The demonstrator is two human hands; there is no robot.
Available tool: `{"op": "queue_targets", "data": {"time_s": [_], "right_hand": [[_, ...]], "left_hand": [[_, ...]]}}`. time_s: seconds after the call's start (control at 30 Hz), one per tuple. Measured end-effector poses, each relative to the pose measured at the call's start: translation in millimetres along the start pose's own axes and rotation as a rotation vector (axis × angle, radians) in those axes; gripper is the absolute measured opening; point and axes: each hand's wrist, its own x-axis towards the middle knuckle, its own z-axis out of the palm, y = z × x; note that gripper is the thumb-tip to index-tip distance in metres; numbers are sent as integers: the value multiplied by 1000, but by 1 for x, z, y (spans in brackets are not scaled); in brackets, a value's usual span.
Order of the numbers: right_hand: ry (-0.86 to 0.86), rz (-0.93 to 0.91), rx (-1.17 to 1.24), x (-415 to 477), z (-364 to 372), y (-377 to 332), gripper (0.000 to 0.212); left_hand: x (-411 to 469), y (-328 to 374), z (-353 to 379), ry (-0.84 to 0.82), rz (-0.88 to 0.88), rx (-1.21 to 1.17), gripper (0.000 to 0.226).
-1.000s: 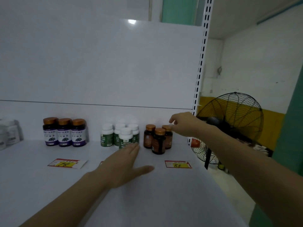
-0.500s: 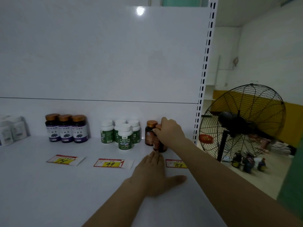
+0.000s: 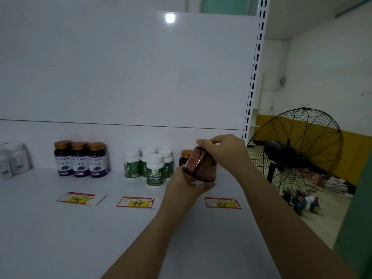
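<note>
A brown bottle (image 3: 198, 165) with a copper cap is tilted and lifted off the white shelf (image 3: 80, 228). My right hand (image 3: 225, 150) grips its cap from above. My left hand (image 3: 185, 186) holds its base from below. Another brown bottle (image 3: 210, 171) stands upright right behind it, and a third brown bottle (image 3: 184, 157) stands at the back, partly hidden by the raised one.
Several white bottles with green labels (image 3: 150, 167) stand left of my hands, three purple-labelled bottles (image 3: 80, 159) farther left, white bottles (image 3: 14, 161) at the left edge. Price tags 78 (image 3: 77, 198), 99 (image 3: 136, 202) and 158 (image 3: 222, 203) lie in front. A black fan (image 3: 296, 150) stands beyond the shelf's right upright.
My right hand has lifted and tilted a brown bottle off the shelf. My left hand rose from lying flat on the shelf to hold the bottle's base.
</note>
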Motion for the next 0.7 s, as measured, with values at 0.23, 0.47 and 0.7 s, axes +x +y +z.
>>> {"op": "queue_targets", "data": {"time_s": [0.23, 0.47, 0.7], "right_hand": [[-191, 226, 324, 1, 19, 23, 67], [-232, 192, 574, 0, 20, 34, 46], [-408, 44, 873, -4, 15, 43, 28]], "left_hand": [[4, -3, -8, -89, -73, -198, 37], [9, -3, -11, -247, -257, -442, 32], [0, -2, -9, -142, 35, -90, 26]]}}
